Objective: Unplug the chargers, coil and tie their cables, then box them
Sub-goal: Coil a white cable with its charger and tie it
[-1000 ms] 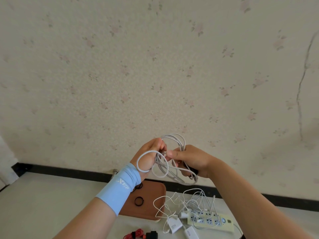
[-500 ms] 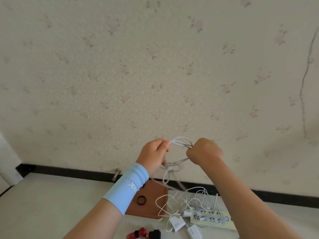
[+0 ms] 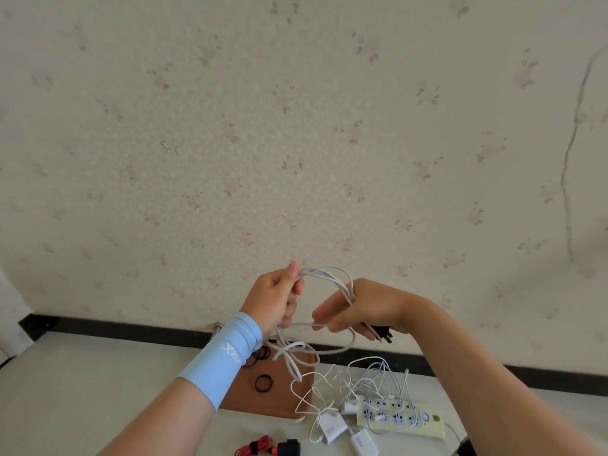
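White cable (image 3: pixel 329 273) pinched in left hand (image 3: pixel 273 297), coiled round gripping right hand (image 3: pixel 371 307), above tray (image 3: pixel 263 403), power strip (image 3: pixel 424 419), chargers (image 3: pixel 332 429).

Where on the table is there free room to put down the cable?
Free: the table left of the tray, back to the wall. Crowded: right of the tray, with chargers, loose cables and the power strip; a red cable in front.

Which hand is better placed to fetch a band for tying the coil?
Left. The left hand only pinches the coil and is nearest the bands on the tray; the right hand carries the loops over its fingers, so it probably should not let go.
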`<action>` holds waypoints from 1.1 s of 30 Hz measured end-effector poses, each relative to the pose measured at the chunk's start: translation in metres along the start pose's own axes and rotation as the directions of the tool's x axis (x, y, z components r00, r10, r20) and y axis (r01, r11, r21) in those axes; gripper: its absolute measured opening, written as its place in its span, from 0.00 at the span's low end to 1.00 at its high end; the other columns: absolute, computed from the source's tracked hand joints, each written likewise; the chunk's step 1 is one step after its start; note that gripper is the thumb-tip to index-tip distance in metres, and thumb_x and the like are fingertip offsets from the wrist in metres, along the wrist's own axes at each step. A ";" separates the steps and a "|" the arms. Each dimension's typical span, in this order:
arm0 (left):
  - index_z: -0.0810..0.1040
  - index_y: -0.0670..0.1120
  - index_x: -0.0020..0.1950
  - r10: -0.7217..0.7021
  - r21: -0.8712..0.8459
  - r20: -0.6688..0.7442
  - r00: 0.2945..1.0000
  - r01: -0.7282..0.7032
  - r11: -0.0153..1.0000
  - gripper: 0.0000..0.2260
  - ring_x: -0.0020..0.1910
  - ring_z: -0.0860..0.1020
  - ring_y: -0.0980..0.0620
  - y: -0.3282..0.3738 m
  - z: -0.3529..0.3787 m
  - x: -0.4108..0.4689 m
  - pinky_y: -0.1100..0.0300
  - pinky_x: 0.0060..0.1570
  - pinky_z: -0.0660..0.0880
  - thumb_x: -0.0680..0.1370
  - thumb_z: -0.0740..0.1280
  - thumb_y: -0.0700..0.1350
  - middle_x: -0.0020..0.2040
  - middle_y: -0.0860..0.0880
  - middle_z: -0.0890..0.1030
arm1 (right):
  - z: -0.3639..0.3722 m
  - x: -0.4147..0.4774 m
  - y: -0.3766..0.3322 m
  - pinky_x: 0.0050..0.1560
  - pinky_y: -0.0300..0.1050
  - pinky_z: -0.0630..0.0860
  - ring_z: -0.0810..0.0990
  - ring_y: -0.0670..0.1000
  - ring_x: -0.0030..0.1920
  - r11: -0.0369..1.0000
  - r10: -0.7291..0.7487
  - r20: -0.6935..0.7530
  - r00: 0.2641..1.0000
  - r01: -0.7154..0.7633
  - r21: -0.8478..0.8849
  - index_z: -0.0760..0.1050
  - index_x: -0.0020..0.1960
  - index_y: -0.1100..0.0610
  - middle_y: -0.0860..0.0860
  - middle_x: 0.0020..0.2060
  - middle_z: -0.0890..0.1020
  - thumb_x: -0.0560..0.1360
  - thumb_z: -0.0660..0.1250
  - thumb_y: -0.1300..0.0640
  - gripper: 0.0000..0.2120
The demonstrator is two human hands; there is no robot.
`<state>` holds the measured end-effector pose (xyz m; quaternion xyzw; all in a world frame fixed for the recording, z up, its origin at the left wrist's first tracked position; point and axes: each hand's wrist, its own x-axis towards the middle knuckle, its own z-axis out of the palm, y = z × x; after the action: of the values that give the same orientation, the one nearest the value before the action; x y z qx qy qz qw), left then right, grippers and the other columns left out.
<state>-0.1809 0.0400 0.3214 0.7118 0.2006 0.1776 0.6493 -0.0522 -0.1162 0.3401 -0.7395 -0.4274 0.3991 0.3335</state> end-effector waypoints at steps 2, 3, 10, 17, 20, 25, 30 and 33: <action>0.68 0.46 0.37 0.010 -0.024 -0.011 1.000 -0.010 1.000 0.19 0.22 0.57 0.55 0.003 0.004 -0.001 0.64 0.23 0.57 0.83 0.57 0.55 0.26 0.52 0.59 | 0.003 -0.002 -0.005 0.29 0.38 0.67 0.69 0.46 0.24 0.998 0.030 0.018 0.999 -0.031 0.062 0.83 0.55 0.58 0.48 0.50 0.88 0.77 0.72 0.49 0.14; 0.68 0.46 0.37 0.014 -0.043 -0.018 1.000 -0.015 0.999 0.19 0.22 0.57 0.55 0.004 0.007 -0.002 0.64 0.23 0.57 0.83 0.56 0.55 0.26 0.52 0.58 | 0.004 -0.001 -0.007 0.31 0.40 0.68 0.70 0.47 0.24 0.997 0.056 -0.002 0.998 -0.056 0.052 0.84 0.52 0.59 0.48 0.48 0.88 0.76 0.71 0.45 0.17; 0.65 0.46 0.34 0.062 -0.201 -0.139 0.988 -0.090 0.975 0.22 0.22 0.59 0.55 0.009 0.027 -0.005 0.65 0.21 0.56 0.83 0.54 0.58 0.26 0.51 0.59 | 0.030 0.006 -0.015 0.30 0.36 0.71 0.73 0.46 0.22 0.982 -0.005 0.012 1.000 0.007 -0.188 0.81 0.33 0.60 0.53 0.27 0.80 0.72 0.74 0.52 0.14; 0.64 0.45 0.32 0.243 0.021 -0.333 0.911 -0.250 0.968 0.22 0.26 0.65 0.55 0.009 0.020 -0.003 0.65 0.29 0.67 0.84 0.55 0.53 0.26 0.51 0.65 | 0.028 0.014 -0.016 0.24 0.39 0.64 0.69 0.49 0.22 0.945 -0.079 -0.131 0.988 0.116 0.305 0.82 0.46 0.57 0.59 0.47 0.86 0.75 0.73 0.48 0.12; 0.66 0.47 0.34 0.242 0.127 -0.333 0.911 -0.211 0.969 0.20 0.35 0.71 0.56 0.008 0.018 0.000 0.66 0.41 0.69 0.83 0.55 0.54 0.33 0.51 0.71 | 0.038 0.016 -0.017 0.25 0.37 0.68 0.71 0.48 0.24 0.968 -0.115 -0.137 0.984 0.142 0.209 0.85 0.52 0.58 0.52 0.36 0.85 0.74 0.75 0.47 0.14; 0.80 0.43 0.47 0.163 0.091 -0.161 0.973 -0.150 0.985 0.27 0.57 0.77 0.59 0.010 0.012 -0.006 0.61 0.61 0.69 0.78 0.53 0.64 0.48 0.58 0.80 | 0.048 0.015 -0.020 0.40 0.31 0.76 0.83 0.41 0.38 0.942 -0.221 -0.104 0.970 0.240 0.233 0.84 0.52 0.62 0.46 0.37 0.86 0.76 0.74 0.58 0.09; 0.81 0.58 0.61 0.079 -0.018 0.030 0.996 -0.079 0.997 0.28 0.61 0.78 0.56 0.009 0.008 -0.010 0.51 0.70 0.69 0.73 0.53 0.69 0.56 0.57 0.83 | 0.059 0.016 -0.018 0.44 0.36 0.77 0.85 0.44 0.40 0.899 -0.304 -0.157 0.940 0.338 0.280 0.82 0.49 0.65 0.47 0.38 0.86 0.75 0.73 0.66 0.04; 0.82 0.55 0.62 0.010 -0.021 0.067 0.998 -0.009 1.000 0.30 0.60 0.80 0.53 0.017 0.009 -0.012 0.53 0.66 0.73 0.73 0.53 0.69 0.57 0.52 0.84 | 0.061 0.015 -0.022 0.30 0.35 0.73 0.79 0.44 0.28 0.886 -0.314 -0.161 0.935 0.350 0.303 0.80 0.50 0.66 0.51 0.34 0.83 0.77 0.71 0.66 0.04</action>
<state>-0.1854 0.0253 0.3375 0.7116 0.1735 0.1586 0.6621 -0.1087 -0.0844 0.3255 -0.6102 -0.4571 0.3608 0.5372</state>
